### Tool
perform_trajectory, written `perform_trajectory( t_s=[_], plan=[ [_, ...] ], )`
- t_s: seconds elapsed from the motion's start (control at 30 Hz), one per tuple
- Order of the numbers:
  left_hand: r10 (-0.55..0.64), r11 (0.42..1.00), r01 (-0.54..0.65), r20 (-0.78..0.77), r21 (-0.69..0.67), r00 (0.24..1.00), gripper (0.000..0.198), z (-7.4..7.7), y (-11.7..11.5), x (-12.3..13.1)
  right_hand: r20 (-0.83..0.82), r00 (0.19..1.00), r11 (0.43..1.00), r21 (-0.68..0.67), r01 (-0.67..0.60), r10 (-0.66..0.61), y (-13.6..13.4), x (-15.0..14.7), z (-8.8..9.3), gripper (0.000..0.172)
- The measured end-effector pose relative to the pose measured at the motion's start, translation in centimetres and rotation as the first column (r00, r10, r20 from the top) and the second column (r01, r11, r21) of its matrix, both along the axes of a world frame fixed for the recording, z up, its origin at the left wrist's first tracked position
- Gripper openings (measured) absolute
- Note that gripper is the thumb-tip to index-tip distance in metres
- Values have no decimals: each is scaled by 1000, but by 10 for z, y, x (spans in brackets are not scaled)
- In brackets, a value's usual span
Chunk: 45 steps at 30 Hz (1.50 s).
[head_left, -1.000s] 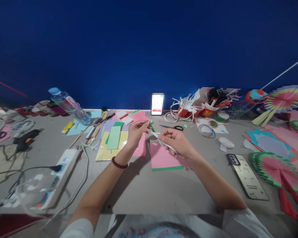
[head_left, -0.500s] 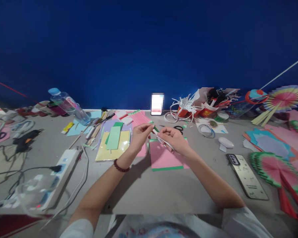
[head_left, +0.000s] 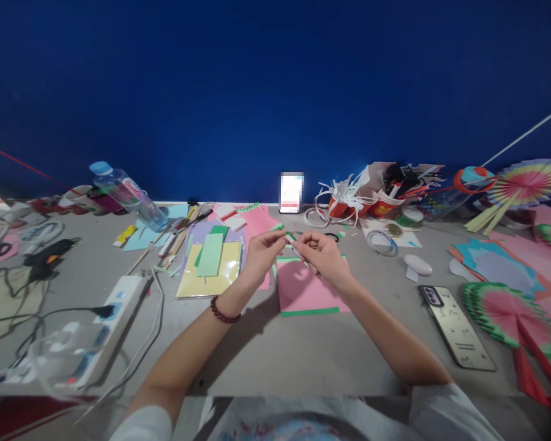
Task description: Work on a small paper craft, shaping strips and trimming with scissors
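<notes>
Small green-white paper strip (head_left: 288, 236) — pinched above pink sheet (head_left: 305, 293).

right hand (head_left: 324, 257) has closed in toward left hand (head_left: 261, 251).

- Dim, bluish light; soft shadows fall on the worktop (head_left: 266, 355) just below the left hand (head_left: 261, 254).
- Far edges bend and blur.
- Phone screen (head_left: 291, 192) beyond the hands glares white.

Bare table (head_left: 266, 355) near, paper stacks (head_left: 209, 263) left, phone (head_left: 457, 327) right
</notes>
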<state>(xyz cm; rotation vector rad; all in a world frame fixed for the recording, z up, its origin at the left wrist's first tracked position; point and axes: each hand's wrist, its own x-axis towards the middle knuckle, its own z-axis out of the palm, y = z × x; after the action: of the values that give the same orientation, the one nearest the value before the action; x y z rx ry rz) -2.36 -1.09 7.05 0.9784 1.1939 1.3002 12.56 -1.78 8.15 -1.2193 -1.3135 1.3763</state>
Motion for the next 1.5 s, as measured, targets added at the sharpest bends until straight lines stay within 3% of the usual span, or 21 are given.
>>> perform_trajectory(
  t_s=[1.5],
  plan=[
    [-25,998,27,-39,53,999,19,0,-3,2,27,1000,1000,-6,3,-3,4,4,-1,32]
  ],
)
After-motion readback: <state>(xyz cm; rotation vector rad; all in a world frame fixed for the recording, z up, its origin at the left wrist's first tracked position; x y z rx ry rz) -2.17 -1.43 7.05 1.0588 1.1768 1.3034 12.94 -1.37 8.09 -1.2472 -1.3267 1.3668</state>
